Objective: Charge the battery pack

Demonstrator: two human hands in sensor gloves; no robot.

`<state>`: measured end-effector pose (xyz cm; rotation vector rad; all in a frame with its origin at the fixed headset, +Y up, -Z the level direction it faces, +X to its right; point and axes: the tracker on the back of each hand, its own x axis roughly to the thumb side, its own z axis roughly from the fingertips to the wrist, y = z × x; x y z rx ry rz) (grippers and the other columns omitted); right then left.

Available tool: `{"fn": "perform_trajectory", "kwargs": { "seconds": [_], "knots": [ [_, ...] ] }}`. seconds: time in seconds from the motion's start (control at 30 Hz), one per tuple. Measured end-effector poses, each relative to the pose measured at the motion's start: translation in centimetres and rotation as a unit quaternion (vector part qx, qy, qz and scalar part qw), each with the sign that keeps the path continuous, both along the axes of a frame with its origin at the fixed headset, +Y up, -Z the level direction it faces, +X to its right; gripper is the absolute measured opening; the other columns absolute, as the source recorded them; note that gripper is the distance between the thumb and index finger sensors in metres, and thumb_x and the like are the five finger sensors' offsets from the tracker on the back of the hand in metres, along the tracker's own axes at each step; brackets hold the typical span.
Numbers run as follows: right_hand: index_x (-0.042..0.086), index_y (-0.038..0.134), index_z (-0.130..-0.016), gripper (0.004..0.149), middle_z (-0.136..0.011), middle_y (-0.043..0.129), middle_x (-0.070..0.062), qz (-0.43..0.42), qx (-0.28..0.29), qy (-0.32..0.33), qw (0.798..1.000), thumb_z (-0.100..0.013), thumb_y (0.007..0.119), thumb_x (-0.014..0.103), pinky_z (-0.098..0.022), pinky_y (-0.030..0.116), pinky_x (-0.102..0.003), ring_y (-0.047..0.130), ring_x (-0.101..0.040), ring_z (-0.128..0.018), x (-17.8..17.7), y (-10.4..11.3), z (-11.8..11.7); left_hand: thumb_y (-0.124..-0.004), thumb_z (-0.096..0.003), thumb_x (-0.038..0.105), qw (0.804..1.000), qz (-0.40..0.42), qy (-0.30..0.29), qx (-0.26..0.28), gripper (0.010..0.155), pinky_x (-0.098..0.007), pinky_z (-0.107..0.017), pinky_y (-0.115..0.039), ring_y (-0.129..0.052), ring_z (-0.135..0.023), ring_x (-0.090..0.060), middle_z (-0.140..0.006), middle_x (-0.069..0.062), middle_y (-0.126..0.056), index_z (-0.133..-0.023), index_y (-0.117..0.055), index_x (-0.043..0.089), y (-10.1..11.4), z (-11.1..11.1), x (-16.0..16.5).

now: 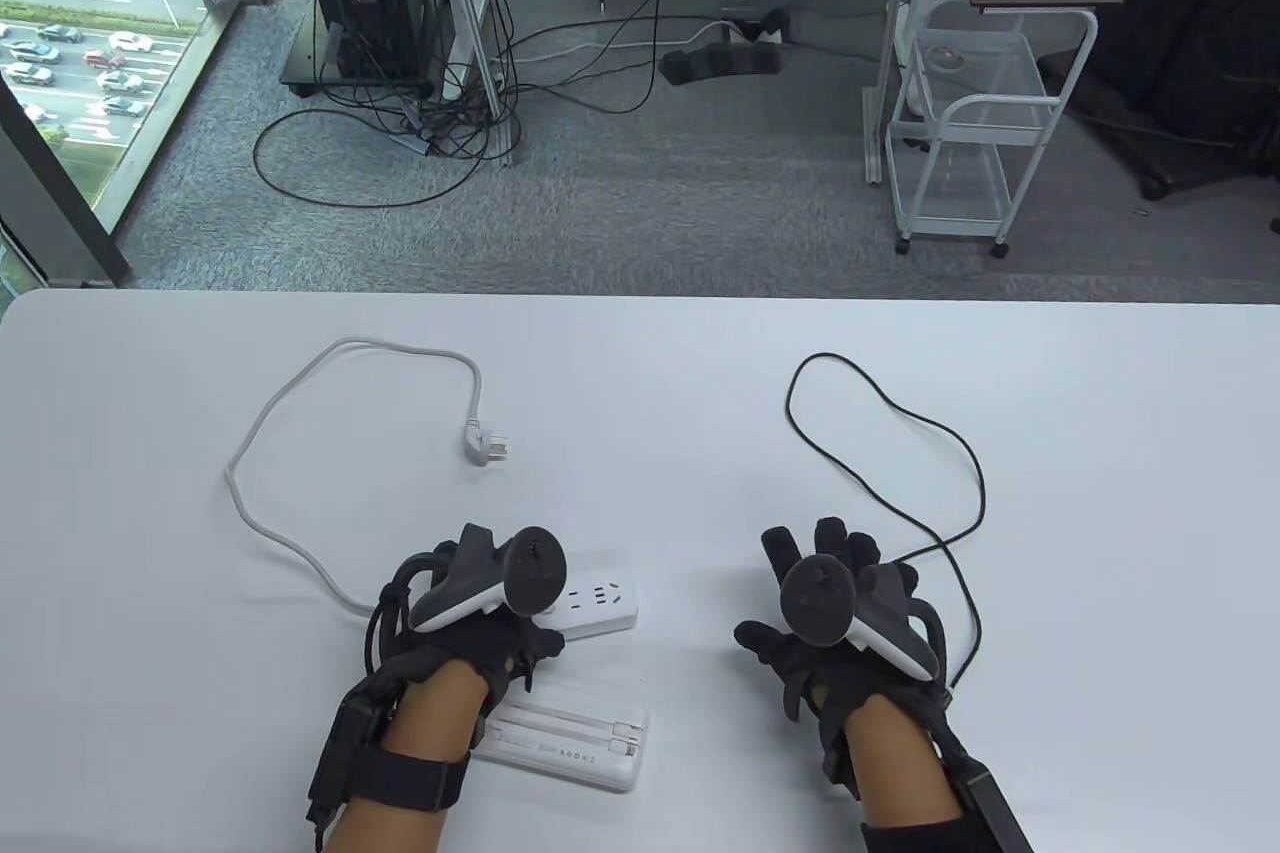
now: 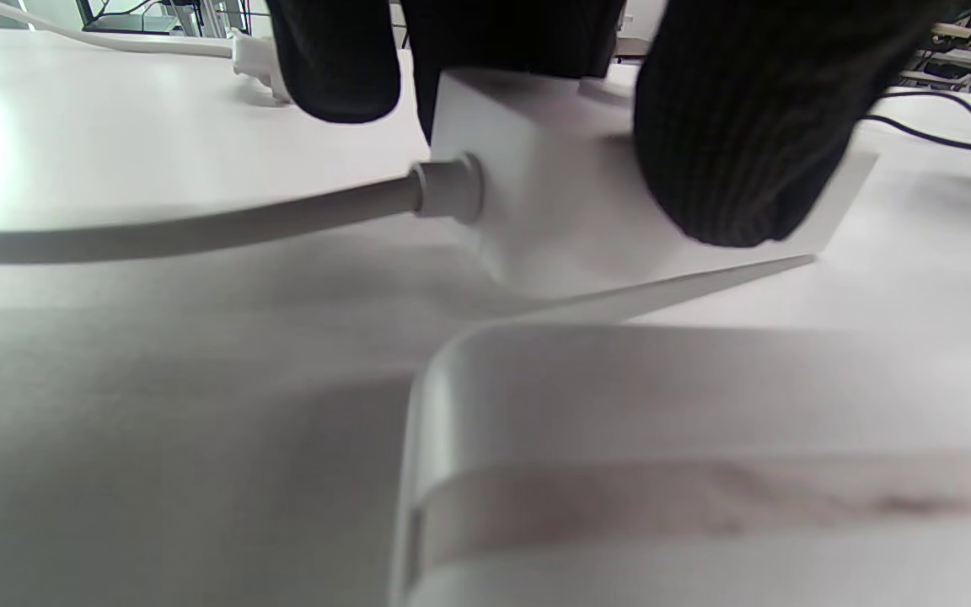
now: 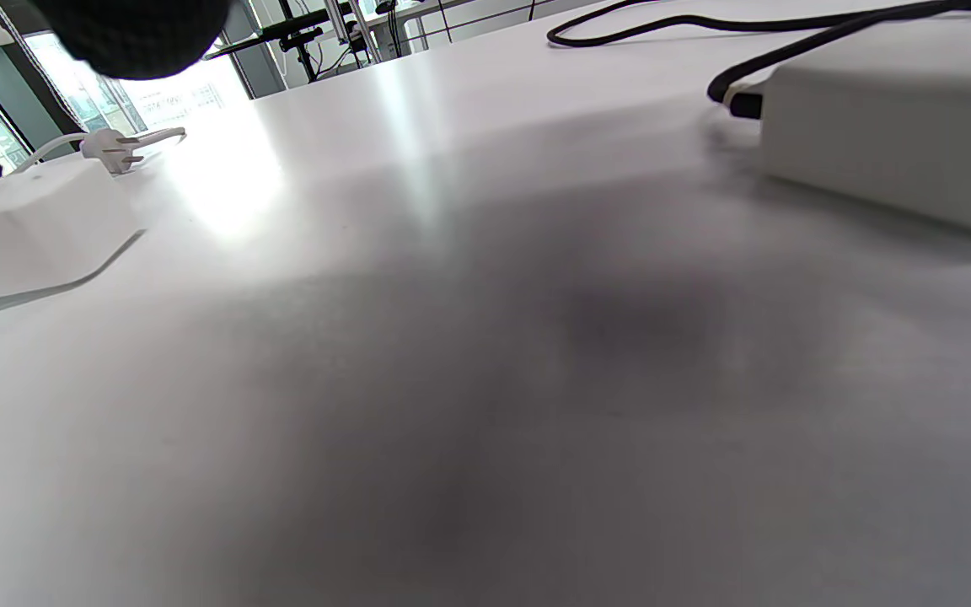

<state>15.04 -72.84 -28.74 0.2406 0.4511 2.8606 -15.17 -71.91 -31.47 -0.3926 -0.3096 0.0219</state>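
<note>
A white rectangular plastic power strip (image 1: 598, 605) lies on the white table (image 1: 640, 413), partly under the left hand (image 1: 470, 613), whose fingers (image 2: 730, 135) rest on its cord end. Just nearer the person lies a white oblong battery pack (image 1: 565, 738). The strip's grey cord (image 1: 290, 453) loops left and back to a white plug (image 1: 488, 446). On the right, near the right hand (image 1: 830, 613), a white box-shaped charger (image 3: 898, 135) lies with a thin black cable (image 1: 900, 453) looping behind it.

Gloved fingers (image 2: 730, 143) grip the white power strip (image 2: 553, 219) above the battery pack (image 2: 705, 472).
</note>
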Motion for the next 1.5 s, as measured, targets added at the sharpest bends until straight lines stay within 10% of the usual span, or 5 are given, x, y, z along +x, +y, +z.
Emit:
{"fn": "perform_trajectory", "kwargs": {
  "seconds": [0.53,0.93,1.2,1.5],
  "knots": [
    [0.030,0.007,-0.104,0.087,-0.112,0.000,-0.027,0.005,0.049,-0.015,0.999,-0.046,0.064,0.060,-0.061,0.013,-0.084,0.014,-0.062,-0.100,0.3,0.6,0.2,-0.090,-0.0387,0.057,1.000,0.018,0.002,0.004,0.087,-0.072,-0.071,-0.046,-0.068,-0.103,-0.041,-0.111,-0.004,-0.072,-0.113,-0.058,0.025,0.0,0.5,-0.6],
    [0.025,0.054,-0.104,0.068,-0.114,0.033,-0.028,0.041,0.057,-0.161,0.985,-0.045,0.079,0.048,-0.062,0.016,-0.083,0.026,-0.062,-0.101,5.4,1.8,0.1,-0.086,-0.0425,0.059,0.996,0.075,0.030,0.027,0.084,-0.071,-0.070,-0.045,-0.066,-0.102,-0.043,-0.111,-0.007,-0.070,-0.113,-0.058,0.023,0.7,0.7,-2.9],
    [0.020,0.055,-0.104,0.077,-0.100,0.069,-0.022,0.147,-0.003,-0.208,0.967,-0.041,0.082,0.055,-0.063,0.030,-0.083,0.076,-0.051,-0.085,5.8,-0.1,-0.5,-0.086,-0.0432,0.058,0.995,0.089,0.034,0.014,0.084,-0.072,-0.070,-0.045,-0.065,-0.103,-0.044,-0.112,-0.008,-0.068,-0.113,-0.057,0.023,0.6,0.8,-3.2],
    [0.019,0.057,-0.103,0.078,-0.091,0.080,-0.015,0.199,-0.006,-0.206,0.958,-0.039,0.082,0.057,-0.064,0.032,-0.082,0.084,-0.044,-0.078,4.9,-0.6,-0.8,-0.085,-0.0436,0.058,0.995,0.093,0.043,0.011,0.083,-0.072,-0.070,-0.045,-0.065,-0.102,-0.044,-0.112,-0.009,-0.068,-0.113,-0.058,0.024,0.5,0.7,-3.7]
  ]
}}
